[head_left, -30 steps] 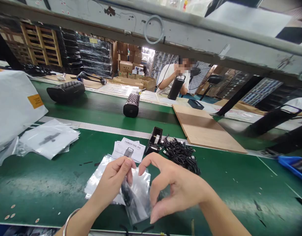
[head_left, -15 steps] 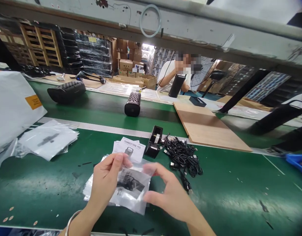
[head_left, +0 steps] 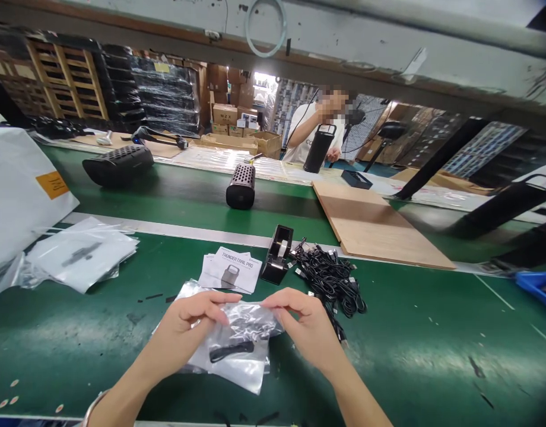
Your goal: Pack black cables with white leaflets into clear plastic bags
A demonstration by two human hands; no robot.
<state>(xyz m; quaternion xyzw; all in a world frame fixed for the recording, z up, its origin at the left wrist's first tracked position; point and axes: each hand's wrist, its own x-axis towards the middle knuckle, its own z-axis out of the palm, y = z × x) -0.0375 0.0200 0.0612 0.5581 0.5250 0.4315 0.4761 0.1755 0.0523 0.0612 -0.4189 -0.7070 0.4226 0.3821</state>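
Observation:
My left hand (head_left: 190, 323) and my right hand (head_left: 306, 323) both pinch the top edge of a small clear plastic bag (head_left: 244, 338), one at each side. A dark cable lies inside the bag. The bag hangs just above a stack of more clear bags (head_left: 184, 293) on the green table. Behind them lie white booklets (head_left: 231, 270), a black tape dispenser (head_left: 277, 261) and a tangled heap of black cables (head_left: 330, 279).
A pile of filled bags (head_left: 79, 258) and a big white sack (head_left: 19, 190) lie at the left. Black perforated speakers (head_left: 241, 187) (head_left: 118, 164) lie on the conveyor belt, beside a wooden board (head_left: 375, 228). A person across the belt holds a tall speaker (head_left: 318, 148). A blue tray (head_left: 540, 284) sits at far right.
The bag has swung from hanging upright to lying across between both hands. My right hand has closed onto its top right edge, and both hands have dropped slightly.

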